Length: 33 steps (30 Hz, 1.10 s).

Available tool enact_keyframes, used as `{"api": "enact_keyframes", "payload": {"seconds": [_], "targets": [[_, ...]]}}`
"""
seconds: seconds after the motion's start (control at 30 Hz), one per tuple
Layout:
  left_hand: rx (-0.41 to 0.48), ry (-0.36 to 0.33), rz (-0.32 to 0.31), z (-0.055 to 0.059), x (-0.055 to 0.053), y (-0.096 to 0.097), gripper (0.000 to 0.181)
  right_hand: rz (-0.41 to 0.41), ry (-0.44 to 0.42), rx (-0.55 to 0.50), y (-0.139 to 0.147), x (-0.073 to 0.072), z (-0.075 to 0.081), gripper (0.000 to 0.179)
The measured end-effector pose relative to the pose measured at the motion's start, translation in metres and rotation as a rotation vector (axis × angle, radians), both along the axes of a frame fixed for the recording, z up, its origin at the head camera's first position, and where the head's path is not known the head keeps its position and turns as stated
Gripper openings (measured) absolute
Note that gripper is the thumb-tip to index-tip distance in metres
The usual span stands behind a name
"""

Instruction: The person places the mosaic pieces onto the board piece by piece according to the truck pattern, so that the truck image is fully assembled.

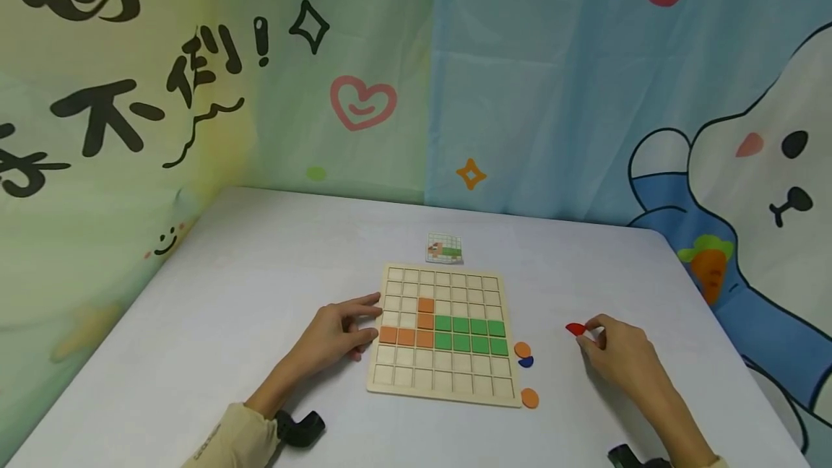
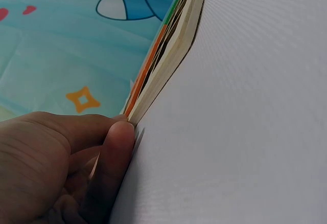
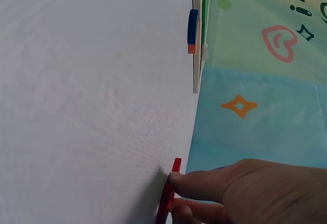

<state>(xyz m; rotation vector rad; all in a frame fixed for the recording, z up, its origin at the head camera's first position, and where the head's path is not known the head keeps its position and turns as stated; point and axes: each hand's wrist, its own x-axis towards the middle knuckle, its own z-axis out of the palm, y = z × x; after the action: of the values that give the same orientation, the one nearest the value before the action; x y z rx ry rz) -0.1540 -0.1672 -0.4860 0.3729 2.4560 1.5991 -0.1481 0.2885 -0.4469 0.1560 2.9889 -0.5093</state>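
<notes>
My left hand (image 1: 339, 327) rests at the left edge of a wooden grid board (image 1: 422, 377), fingertips and thumb spaced along its rim. The left wrist view shows the thumb and a finger right at the board's edge (image 2: 171, 63). Orange square tiles (image 1: 406, 337) and two rows of green square tiles (image 1: 461, 342) fill part of the grid. Off to the board's right, my right hand (image 1: 620, 352) pinches a red half-round piece (image 1: 575, 328) between thumb and forefinger, close over the table. In the right wrist view the red piece (image 3: 164, 201) appears edge-on.
Beside the board's right edge lie an orange disc (image 1: 522, 349), a blue half-round piece (image 1: 526, 362) and another orange disc (image 1: 529, 399). Behind the board is a small picture card (image 1: 444, 248). A printed curtain (image 1: 520, 92) backs the white table (image 1: 292, 237).
</notes>
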Motion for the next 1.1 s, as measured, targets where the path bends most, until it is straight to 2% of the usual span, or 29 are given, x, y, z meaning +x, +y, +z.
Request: {"api": "enact_keyframes", "payload": {"seconds": [0.3, 0.67, 0.9, 1.1], "targets": [[-0.001, 0.005, -0.001, -0.001, -0.001, 0.000, 0.040, 0.015, 0.020, 0.003, -0.002, -0.002, 0.000, 0.037], [0.018, 0.005, -0.011, -0.003, 0.000, -0.001, 0.040, 0.011, 0.035, -0.008, -0.019, -0.005, 0.000, 0.037], [0.002, 0.014, -0.009, -0.002, 0.000, -0.001, 0.040, 0.041, 0.074, -0.018, -0.045, 0.000, 0.004, 0.037], [0.005, 0.011, -0.009, -0.001, 0.000, -0.001, 0.040, 0.101, 0.100, -0.042, -0.073, 0.003, 0.009, 0.038]]}}
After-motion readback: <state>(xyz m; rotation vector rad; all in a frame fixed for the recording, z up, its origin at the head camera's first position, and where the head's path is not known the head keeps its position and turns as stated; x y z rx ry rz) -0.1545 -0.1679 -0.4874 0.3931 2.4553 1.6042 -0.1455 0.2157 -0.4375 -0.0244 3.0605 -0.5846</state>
